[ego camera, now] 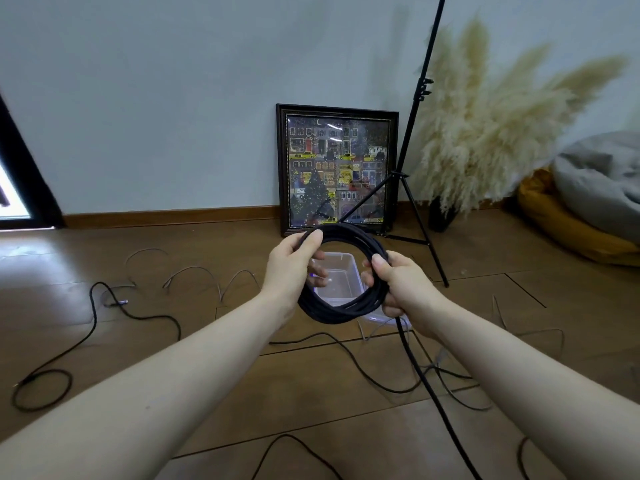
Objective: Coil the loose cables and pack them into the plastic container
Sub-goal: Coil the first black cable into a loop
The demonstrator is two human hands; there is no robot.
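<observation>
Both hands hold a black cable coil (341,271) in the air above the wooden floor (207,375). The left hand (289,271) grips the upper left arc of the coil, thumb curled over the strands on the near side and fingers wrapped behind. The right hand (398,289) grips the right arc, thumb on top and fingers closed round the bundle. One free tail of the same cable (429,386) drops from below the right hand and runs down to the bottom edge of the frame.

The clear plastic container (341,268) sits on the floor directly behind the coil and shows through its ring; its near right corner shows below the right hand. Its top is open.

A thin black cable (93,317) lies in loops on the floor at left. Pale grey cables (194,271) arch on the floor left of the container, and more lie tangled at right (450,375).

Behind the container, a framed picture (337,169) leans on the wall. A black tripod stand (412,140) rises just to its right, one leg reaching the floor near the container's right side. Pampas grass (485,126) and a grey cushion (599,181) stand farther right.
</observation>
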